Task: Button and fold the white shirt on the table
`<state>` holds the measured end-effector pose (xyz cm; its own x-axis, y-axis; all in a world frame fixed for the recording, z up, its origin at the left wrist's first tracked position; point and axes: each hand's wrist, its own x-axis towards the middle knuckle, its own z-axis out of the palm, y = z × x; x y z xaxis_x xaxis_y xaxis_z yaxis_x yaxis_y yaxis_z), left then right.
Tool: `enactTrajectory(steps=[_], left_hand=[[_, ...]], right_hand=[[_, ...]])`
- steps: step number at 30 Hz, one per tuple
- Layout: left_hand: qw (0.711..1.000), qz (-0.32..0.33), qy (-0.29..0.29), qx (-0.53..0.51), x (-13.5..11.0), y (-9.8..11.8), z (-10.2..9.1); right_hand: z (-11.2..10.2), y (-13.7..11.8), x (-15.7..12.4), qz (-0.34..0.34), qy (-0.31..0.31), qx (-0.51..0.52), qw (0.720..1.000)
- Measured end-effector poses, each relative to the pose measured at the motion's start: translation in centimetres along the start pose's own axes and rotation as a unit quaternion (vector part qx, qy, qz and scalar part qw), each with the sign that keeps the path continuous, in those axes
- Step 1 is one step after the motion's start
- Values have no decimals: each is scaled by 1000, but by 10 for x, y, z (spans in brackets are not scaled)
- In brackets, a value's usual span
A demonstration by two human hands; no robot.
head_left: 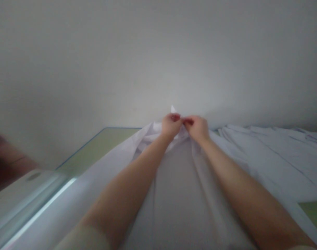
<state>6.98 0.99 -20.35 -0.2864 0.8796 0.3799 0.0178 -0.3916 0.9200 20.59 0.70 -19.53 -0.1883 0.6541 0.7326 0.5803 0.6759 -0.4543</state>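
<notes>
A long white garment (177,194) lies spread out in front of me, its far end gathered up between my hands. My left hand (171,125) is closed in a pinch on the cloth at that end, where a small pointed white tip, perhaps of a collar, sticks up behind the fingers. Right beside it, my right hand (197,127) pinches the same spot, its fingertips almost meeting those of the left. Whatever small part sits between the fingertips is too blurred to make out. Both forearms reach forward over the garment.
Under the garment is a green table top (96,146) with a blue edge, set against a grey wall (158,62). More white garments (278,156) lie in a layered pile at the right. A pale machine-like object (25,194) stands at the lower left; reddish flooring (9,159) shows beyond it.
</notes>
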Motion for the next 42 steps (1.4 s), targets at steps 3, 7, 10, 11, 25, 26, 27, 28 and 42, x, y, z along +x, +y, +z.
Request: enactTrajectory(steps=[3, 7, 10, 11, 25, 26, 27, 28, 42], left_hand=[[1000, -9, 7, 8, 1, 0, 0], [1000, 5, 1, 1, 3, -1, -1], [996, 75, -30, 23, 7, -3, -6], [993, 104, -47, 37, 8, -4, -8], [988, 122, -70, 58, 9, -9, -11], [991, 108, -61, 41, 10, -8, -10], [994, 96, -51, 24, 11, -6, -9], [996, 83, -40, 7, 11, -4, -8], [972, -125, -176, 87, 8, 11, -17]], right_hand=[[4, 4, 2, 34, 21, 41, 998], [3, 5, 4, 76, 11, 129, 989], [0, 3, 5, 142, -45, 234, 961], [-1, 2, 5, 172, -62, 281, 942], [-4, 2, 11, 260, -93, 394, 876], [-5, 1, 11, 224, -91, 367, 898], [-5, 1, 10, 184, -94, 323, 924], [-6, 1, 10, 145, -98, 261, 949], [-11, 7, 12, 234, -88, 303, 919]])
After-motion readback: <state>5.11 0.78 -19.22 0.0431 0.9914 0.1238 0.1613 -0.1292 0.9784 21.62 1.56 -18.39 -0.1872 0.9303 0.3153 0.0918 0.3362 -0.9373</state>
